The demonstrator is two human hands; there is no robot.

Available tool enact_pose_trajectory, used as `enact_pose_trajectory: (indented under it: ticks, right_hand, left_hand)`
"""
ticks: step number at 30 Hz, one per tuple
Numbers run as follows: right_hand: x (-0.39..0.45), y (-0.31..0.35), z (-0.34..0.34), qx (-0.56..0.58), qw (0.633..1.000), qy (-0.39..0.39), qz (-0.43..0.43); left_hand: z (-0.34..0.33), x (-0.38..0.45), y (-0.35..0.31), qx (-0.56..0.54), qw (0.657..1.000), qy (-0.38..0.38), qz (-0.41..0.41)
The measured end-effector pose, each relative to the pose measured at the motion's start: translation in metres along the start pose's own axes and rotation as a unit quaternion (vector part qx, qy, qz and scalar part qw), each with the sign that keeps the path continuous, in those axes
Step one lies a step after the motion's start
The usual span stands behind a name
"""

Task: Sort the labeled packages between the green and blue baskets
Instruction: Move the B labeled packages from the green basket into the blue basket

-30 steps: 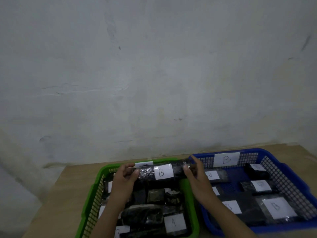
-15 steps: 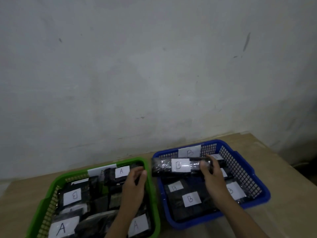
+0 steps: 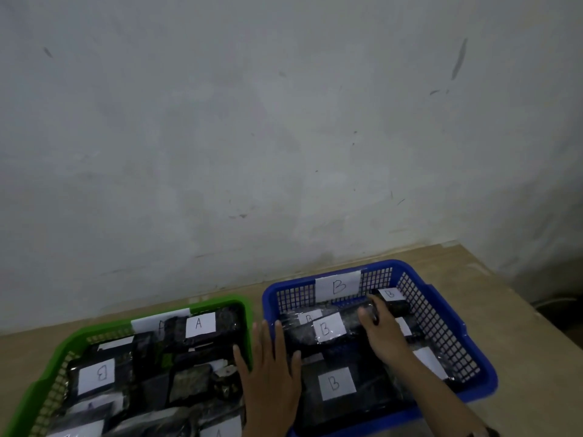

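A green basket (image 3: pixel 47 367) tagged A sits at the left, holding black wrapped packages labelled A and one labelled B (image 3: pixel 96 375). A blue basket (image 3: pixel 448 313) tagged B sits at the right with several B packages. A long black package labelled B (image 3: pixel 326 329) lies inside the blue basket near its back. My right hand (image 3: pixel 380 329) grips that package's right end, fingers curled over it. My left hand (image 3: pixel 269 370) hovers flat with straight fingers over the gap between the two baskets, holding nothing.
Both baskets stand on a wooden table (image 3: pixel 520 310) pushed against a pale, marked wall (image 3: pixel 284 137). The table's right edge runs close to the blue basket. Bare wood shows behind and to the right of the baskets.
The long B package went from above the green basket, held by both hands, across into the blue basket and down. My left hand let go and now hovers between the baskets.
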State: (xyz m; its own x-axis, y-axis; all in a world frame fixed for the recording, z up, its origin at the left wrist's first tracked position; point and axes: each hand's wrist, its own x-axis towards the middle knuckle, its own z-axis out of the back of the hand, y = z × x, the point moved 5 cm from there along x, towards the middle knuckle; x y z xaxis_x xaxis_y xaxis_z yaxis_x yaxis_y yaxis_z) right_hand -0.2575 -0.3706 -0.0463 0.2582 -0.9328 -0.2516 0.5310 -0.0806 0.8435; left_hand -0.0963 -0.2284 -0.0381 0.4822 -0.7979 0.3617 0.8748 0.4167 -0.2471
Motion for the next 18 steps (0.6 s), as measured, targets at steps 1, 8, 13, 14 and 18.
enact_pose_trajectory:
  ticks: [1,8,13,14,18]
  right_hand:
    - [0.003,-0.001,-0.008,-0.02,1.0,0.018,-0.006]
    - [0.016,-0.028,-0.014,-0.317,0.947,0.022,-0.034]
    - [0.01,-0.03,-0.02,-0.247,0.967,-0.033,0.042]
    - [0.009,-0.03,-0.018,-0.226,0.972,-0.05,0.047]
    - [0.007,-0.034,-0.013,-0.291,0.956,-0.018,0.029]
  left_hand:
    - [-0.001,0.0,0.0,0.008,1.0,0.003,0.006]
    - [-0.007,0.001,0.0,0.012,1.0,-0.008,0.011]
    - [-0.007,0.0,0.001,0.016,1.0,-0.009,0.01]
    - [-0.007,0.0,0.001,0.014,1.0,-0.004,0.01]
    - [-0.006,0.001,0.001,0.013,1.0,0.006,0.018]
